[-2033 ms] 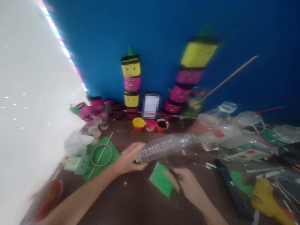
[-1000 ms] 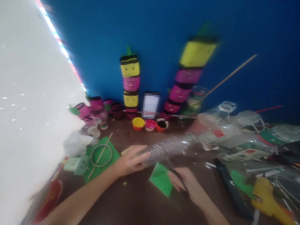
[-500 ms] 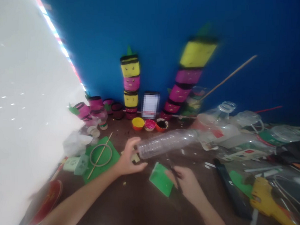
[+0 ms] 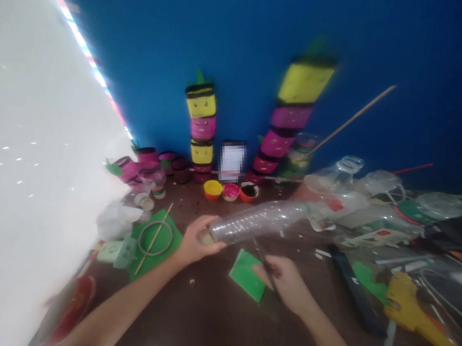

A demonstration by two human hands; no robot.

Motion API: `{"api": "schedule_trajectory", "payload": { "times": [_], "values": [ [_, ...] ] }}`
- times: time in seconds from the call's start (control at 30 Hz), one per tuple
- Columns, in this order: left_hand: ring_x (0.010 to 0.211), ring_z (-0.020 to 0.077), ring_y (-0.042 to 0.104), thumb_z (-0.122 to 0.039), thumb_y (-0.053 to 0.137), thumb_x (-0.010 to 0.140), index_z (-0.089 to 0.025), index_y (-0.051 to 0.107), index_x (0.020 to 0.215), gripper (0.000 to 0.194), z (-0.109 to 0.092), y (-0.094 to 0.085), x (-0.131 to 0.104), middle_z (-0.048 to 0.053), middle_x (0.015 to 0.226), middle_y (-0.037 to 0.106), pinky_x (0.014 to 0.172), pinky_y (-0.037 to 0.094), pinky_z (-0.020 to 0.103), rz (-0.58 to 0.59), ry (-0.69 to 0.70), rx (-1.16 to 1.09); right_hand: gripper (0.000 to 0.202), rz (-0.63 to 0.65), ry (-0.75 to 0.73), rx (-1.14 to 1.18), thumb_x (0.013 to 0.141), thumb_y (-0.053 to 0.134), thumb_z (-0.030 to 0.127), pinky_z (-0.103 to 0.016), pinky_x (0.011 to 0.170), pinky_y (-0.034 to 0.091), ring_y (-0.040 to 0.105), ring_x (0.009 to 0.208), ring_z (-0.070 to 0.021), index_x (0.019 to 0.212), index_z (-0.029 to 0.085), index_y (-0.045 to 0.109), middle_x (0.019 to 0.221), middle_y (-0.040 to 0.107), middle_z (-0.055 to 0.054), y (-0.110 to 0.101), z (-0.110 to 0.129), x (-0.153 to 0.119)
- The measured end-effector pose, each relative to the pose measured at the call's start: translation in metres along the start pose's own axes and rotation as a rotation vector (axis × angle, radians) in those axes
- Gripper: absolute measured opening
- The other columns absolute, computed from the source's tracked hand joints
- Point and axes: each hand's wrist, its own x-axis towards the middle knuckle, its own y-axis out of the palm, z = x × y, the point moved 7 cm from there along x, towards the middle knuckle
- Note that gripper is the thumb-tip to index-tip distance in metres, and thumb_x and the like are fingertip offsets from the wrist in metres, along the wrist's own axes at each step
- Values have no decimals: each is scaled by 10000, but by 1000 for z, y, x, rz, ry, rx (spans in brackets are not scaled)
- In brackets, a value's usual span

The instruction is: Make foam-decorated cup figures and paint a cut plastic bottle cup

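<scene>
A clear ribbed plastic bottle (image 4: 258, 222) lies across the middle of the table. My left hand (image 4: 198, 239) is closed around its left end, thumb below and fingers above. A small pale piece (image 4: 208, 239) shows between the hand and that end. In my right hand (image 4: 287, 278) is a dark, slim tool that looks like scissors (image 4: 262, 256), its blades pointing up towards the bottle; motion smears the detail. Under the right fingertips lies a green sheet piece (image 4: 246, 275), flat on the table.
Paint cups (image 4: 213, 189) stand behind the bottle, near stacked yellow and pink painted pots (image 4: 203, 128). More plastic bottles (image 4: 341, 204) crowd the right, with a yellow glue gun (image 4: 407, 300) and a black bar-shaped object (image 4: 353, 285). A ring (image 4: 141, 243) and stick lie on green sheet (image 4: 175, 242) at left.
My left hand has closed from an open grasp onto the bottle's left end, and that end has shifted slightly left. My right hand stays almost in place with the tool.
</scene>
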Motion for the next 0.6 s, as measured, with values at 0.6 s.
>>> {"api": "schedule_trajectory", "payload": {
  "times": [0.6],
  "values": [
    [1075,232,556,-284,761,635,-197,552,1192,601,1,6,-4,115,1158,562,917,494,363,70,101,170,341,19,-24,-88,659,658,462,-222,503,382,473,567,-132,594,144,551,547,494,22,-3,1,-2]
  ]
}}
